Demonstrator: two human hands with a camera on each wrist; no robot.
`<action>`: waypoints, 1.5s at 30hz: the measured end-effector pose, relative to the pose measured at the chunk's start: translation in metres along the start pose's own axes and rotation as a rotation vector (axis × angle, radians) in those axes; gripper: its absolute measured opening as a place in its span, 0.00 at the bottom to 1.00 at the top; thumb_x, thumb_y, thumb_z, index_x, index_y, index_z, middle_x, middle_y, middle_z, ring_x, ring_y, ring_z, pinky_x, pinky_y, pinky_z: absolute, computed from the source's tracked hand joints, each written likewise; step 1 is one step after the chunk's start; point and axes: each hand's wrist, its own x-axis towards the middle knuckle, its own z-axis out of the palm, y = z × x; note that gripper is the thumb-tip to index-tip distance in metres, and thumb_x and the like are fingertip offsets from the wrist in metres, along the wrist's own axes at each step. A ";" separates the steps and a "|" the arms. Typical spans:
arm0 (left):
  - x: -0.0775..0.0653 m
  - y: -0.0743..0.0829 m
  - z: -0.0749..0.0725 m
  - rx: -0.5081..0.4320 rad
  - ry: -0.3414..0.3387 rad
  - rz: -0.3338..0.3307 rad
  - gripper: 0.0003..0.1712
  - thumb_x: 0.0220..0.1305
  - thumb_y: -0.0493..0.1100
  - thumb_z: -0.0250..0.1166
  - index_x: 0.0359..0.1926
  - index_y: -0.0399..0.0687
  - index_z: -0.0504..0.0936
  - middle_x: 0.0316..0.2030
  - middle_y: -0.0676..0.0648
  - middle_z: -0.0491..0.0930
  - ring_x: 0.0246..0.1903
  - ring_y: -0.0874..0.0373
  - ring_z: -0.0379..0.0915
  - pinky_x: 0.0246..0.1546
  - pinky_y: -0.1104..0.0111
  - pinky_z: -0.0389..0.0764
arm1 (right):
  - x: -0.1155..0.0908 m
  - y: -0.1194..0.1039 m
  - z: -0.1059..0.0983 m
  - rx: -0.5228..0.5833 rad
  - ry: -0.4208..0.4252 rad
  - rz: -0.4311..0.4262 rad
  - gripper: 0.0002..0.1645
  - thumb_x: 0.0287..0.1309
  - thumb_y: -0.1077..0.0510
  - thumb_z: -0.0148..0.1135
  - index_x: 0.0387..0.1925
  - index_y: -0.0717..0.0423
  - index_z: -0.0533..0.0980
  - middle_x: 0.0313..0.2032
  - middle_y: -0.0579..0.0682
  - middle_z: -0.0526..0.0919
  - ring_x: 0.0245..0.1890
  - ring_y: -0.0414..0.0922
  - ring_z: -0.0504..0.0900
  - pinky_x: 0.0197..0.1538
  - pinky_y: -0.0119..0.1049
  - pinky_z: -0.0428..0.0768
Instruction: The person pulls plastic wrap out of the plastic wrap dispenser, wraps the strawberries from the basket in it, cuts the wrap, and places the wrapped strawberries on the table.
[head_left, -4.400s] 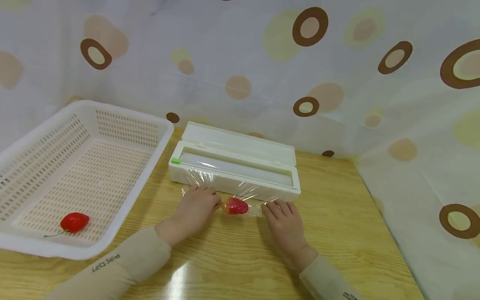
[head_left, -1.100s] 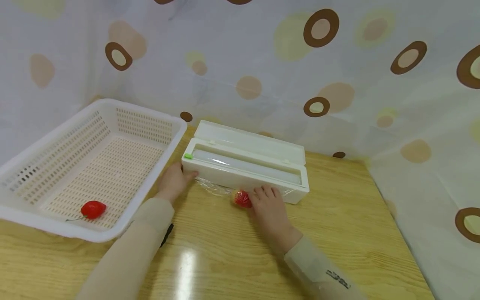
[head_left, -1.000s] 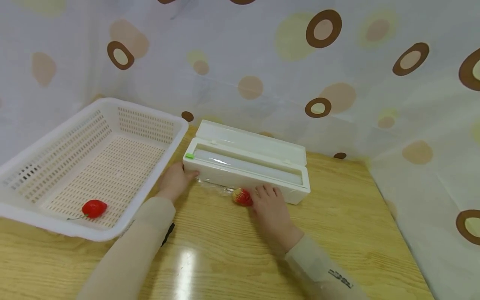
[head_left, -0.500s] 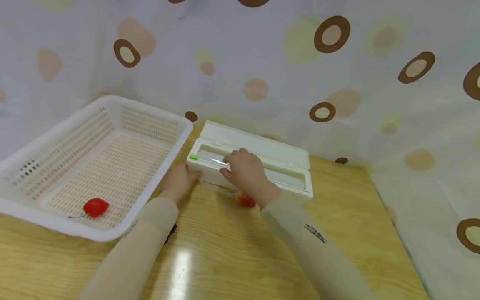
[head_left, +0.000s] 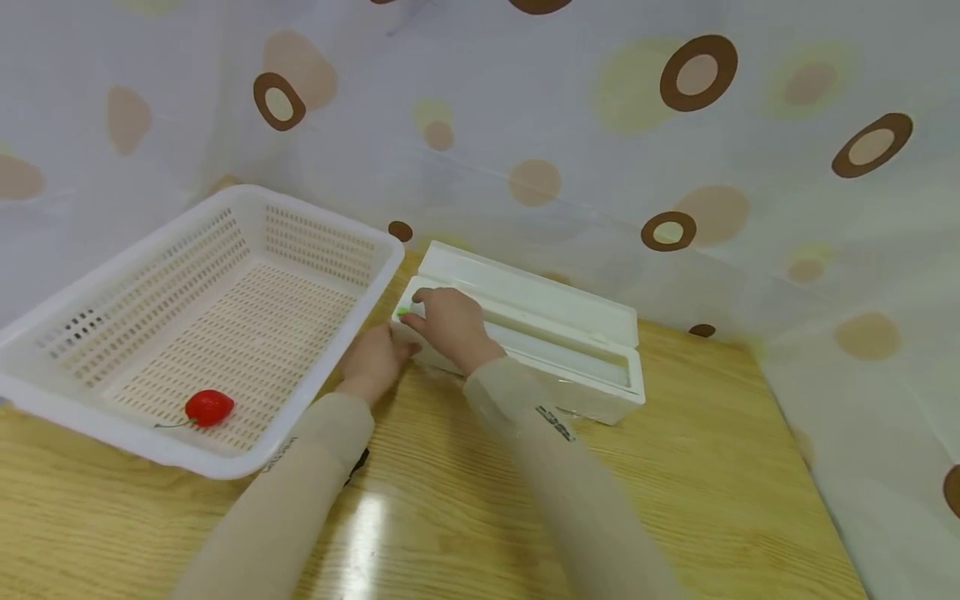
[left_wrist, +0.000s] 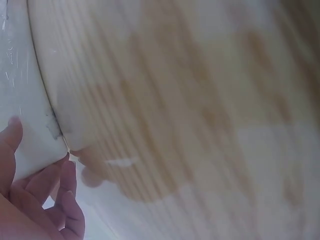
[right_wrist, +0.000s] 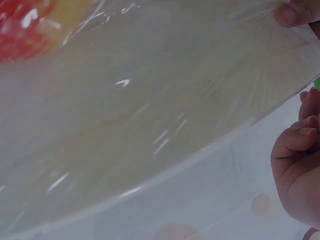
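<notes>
A long white cling film dispenser [head_left: 600, 402] stands on the table with its lid tipped back and a roll of film [head_left: 558, 352] inside. My left hand [head_left: 372, 360] grips its left end, thumb on the front wall and fingers around the bottom corner in the left wrist view. At that same end, the thumb and index finger of my right hand [head_left: 453, 325] pinch the small green slide cutter [head_left: 403, 312]. Clear film [right_wrist: 150, 130] spreads along the front in the right wrist view, with a film-covered red and yellow fruit [right_wrist: 22, 30] at the corner; my right arm hides this fruit in the head view.
A white perforated basket [head_left: 327, 358] stands to the left, with a red pepper [head_left: 209, 407] on a green stem lying in it. Behind the wooden table [head_left: 720, 467] hangs a spotted sheet [head_left: 480, 92], which also closes off the right side.
Both hands earlier held the film around the fruit. Since then my left hand has moved to the dispenser's left end, and my right hand has left the fruit and slid left to the cutter.
</notes>
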 end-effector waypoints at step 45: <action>-0.001 0.002 0.003 0.016 0.039 0.003 0.25 0.63 0.56 0.59 0.49 0.40 0.75 0.49 0.38 0.80 0.49 0.44 0.77 0.43 0.55 0.78 | -0.027 0.038 0.015 0.014 0.145 -0.078 0.16 0.63 0.47 0.55 0.44 0.54 0.77 0.41 0.50 0.85 0.37 0.45 0.83 0.38 0.39 0.81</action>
